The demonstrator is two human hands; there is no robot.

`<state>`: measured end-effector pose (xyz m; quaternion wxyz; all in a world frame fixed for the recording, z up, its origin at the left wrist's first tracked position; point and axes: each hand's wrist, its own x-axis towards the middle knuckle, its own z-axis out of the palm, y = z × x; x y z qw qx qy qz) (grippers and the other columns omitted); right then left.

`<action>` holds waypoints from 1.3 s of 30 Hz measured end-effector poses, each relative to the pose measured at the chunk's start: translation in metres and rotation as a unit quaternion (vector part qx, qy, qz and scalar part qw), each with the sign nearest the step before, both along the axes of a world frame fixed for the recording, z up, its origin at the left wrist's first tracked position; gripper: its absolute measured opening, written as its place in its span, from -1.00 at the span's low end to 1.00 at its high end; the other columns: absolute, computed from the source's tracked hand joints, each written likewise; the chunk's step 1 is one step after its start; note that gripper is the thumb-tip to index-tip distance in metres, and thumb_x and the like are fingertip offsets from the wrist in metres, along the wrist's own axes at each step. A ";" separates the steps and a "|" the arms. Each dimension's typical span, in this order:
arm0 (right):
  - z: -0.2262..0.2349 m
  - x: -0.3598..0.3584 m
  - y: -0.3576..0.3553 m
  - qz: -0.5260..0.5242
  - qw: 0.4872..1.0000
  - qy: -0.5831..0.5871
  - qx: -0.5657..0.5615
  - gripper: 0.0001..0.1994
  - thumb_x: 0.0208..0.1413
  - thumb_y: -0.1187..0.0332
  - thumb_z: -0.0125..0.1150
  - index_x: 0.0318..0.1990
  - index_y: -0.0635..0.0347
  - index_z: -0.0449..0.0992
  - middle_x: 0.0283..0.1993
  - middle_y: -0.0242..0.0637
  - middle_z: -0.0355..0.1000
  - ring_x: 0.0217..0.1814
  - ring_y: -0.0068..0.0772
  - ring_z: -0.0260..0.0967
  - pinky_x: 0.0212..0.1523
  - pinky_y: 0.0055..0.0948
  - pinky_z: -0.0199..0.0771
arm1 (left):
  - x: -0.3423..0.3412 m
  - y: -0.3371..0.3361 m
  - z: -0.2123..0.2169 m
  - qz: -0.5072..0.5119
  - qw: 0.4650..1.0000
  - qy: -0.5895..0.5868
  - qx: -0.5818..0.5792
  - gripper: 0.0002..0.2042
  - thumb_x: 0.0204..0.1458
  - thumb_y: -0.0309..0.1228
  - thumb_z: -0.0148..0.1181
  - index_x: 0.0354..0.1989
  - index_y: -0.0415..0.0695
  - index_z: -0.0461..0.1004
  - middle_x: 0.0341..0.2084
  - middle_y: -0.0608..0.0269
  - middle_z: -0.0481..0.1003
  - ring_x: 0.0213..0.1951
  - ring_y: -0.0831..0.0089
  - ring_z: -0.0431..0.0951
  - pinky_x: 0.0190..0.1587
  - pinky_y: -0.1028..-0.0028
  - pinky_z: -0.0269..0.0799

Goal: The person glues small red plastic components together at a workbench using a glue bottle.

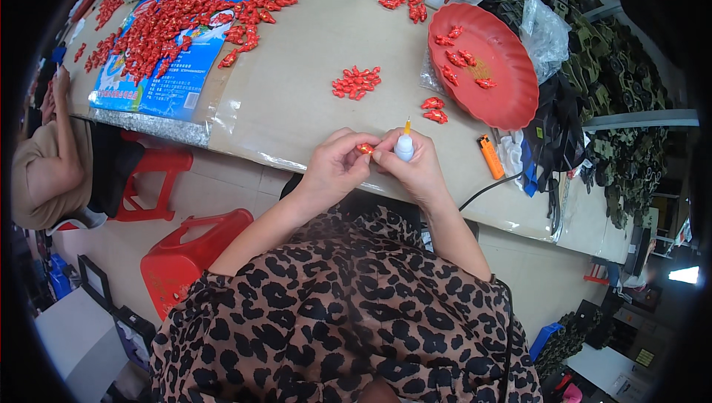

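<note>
I see my left hand (pixel 335 168) with its fingers pinched on a small red piece (pixel 365 149). Just right of it, my right hand (pixel 415 169) has its fingers wrapped around a small glue bottle (pixel 404 146), nozzle up, above the bench (pixel 297 99) edge.

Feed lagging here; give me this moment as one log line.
left hand: pinches red part | right hand: holds glue bottle | red tray: right
</note>
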<state>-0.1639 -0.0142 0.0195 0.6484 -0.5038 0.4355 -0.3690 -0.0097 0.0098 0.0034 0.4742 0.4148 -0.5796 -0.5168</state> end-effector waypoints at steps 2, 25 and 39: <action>-0.001 0.000 0.000 -0.001 1.000 -0.002 -0.004 -0.93 -0.15 0.54 0.13 -0.51 0.29 0.36 -0.48 -0.39 0.31 -0.50 -0.67 0.25 -0.50 -0.69 0.29 | 0.001 0.000 0.000 0.000 1.000 -0.007 -0.002 -0.78 -0.12 -0.67 -0.07 -0.25 -0.26 0.36 -0.45 0.35 0.24 -0.47 0.71 0.25 -0.42 0.74 0.19; -0.001 0.000 -0.001 0.007 1.000 0.013 -0.018 -0.92 -0.19 0.58 0.14 -0.53 0.30 0.35 -0.52 -0.38 0.31 -0.51 -0.65 0.24 -0.46 -0.67 0.26 | 0.002 0.000 0.004 -0.007 0.999 -0.016 -0.028 -0.73 -0.16 -0.69 -0.05 -0.22 -0.25 0.36 -0.42 0.32 0.26 -0.44 0.68 0.28 -0.39 0.72 0.22; 0.006 0.001 -0.006 -0.020 0.998 -0.029 0.057 -0.91 -0.12 0.47 0.13 -0.47 0.30 0.38 -0.53 -0.34 0.36 -0.61 -0.68 0.23 -0.59 -0.70 0.27 | -0.003 -0.004 0.013 -0.013 0.986 0.103 0.133 -0.74 0.03 -0.48 -0.10 -0.08 -0.25 0.29 -0.49 0.45 0.32 -0.53 0.75 0.17 -0.47 0.74 0.13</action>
